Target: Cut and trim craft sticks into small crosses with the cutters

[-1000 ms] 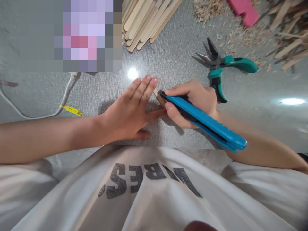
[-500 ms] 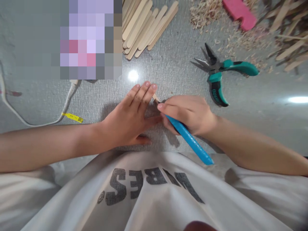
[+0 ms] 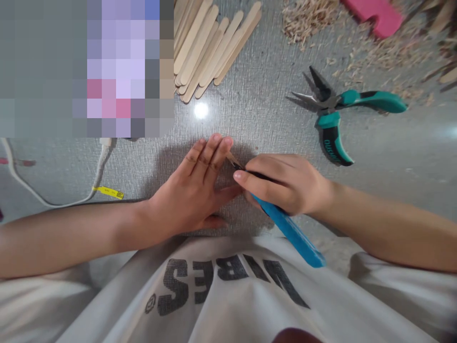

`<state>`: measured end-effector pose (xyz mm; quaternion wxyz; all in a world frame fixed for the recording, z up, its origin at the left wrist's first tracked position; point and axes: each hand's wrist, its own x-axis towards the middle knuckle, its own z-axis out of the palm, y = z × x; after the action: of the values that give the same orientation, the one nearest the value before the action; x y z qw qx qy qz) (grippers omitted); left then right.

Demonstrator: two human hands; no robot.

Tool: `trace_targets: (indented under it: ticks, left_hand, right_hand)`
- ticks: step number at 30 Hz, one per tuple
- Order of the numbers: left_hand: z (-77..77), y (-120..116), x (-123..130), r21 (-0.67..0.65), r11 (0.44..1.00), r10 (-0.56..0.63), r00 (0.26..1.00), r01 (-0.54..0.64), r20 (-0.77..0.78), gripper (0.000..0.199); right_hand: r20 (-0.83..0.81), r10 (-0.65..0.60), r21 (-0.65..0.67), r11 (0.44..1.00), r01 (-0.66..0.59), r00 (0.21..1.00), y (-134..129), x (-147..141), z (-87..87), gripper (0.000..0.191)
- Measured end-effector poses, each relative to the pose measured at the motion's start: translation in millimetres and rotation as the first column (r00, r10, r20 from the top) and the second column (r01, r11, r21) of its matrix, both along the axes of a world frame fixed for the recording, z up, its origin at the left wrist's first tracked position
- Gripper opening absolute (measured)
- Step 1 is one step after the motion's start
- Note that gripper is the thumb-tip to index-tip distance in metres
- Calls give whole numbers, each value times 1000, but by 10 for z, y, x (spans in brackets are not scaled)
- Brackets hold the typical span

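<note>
My left hand (image 3: 193,190) lies palm down on the grey table, fingers stretched out flat. From under its fingertips pokes the end of a small wooden stick (image 3: 229,156); the rest of it is hidden by the fingers. My right hand (image 3: 285,183) is wrapped round a blue utility knife (image 3: 294,238), its handle slanting down toward my shirt. The dark tip of the knife meets the stick beside my left index finger. Open-jawed needle-nose pliers (image 3: 330,107) with teal and black handles lie to the right of my hands.
A pile of flat craft sticks (image 3: 210,52) lies at the top. Wood shavings (image 3: 309,21), a pink plastic piece (image 3: 380,16) and wooden scraps (image 3: 441,21) are at upper right. On the left runs a white cable (image 3: 26,190) with a yellow tag (image 3: 109,192). A blurred-out patch covers the upper left.
The view has shifted a little, so my hands and the nearby things sit slightly lower. The knife is still at the stick, and its handle tilts a bit more steeply.
</note>
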<state>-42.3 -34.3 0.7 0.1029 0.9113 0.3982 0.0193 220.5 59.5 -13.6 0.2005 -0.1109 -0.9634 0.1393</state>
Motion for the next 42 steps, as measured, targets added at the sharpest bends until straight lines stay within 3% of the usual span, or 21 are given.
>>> trace_targets:
  ticks: [14,21,30,37,42]
  left_hand:
    - [26,13,0,75,997,-11,999,14,-32,133]
    - [46,8,2,63,998,-6,999,9,-46,118]
    - [82,31,27,-19,1000,8,999,-9,-48,113]
    - [144,38,46,9,1000,9,995,-8,-95,122]
    - [154,36,68,21,1000,12,994,-10,-111,127]
  right_hand:
    - [39,10,-22,1000,-9,999,9,16,-12,22]
    - [-6,11,-47,999,-12,1000,15,-14,21,16]
    - [-35,-30,-168,986,24,999,-19,-48,9,34]
    - [-106,-42,-145,989,27,994,-19,-100,30,18]
    - [-105,-52,-128,991,39,993,-24,-105,29,18]
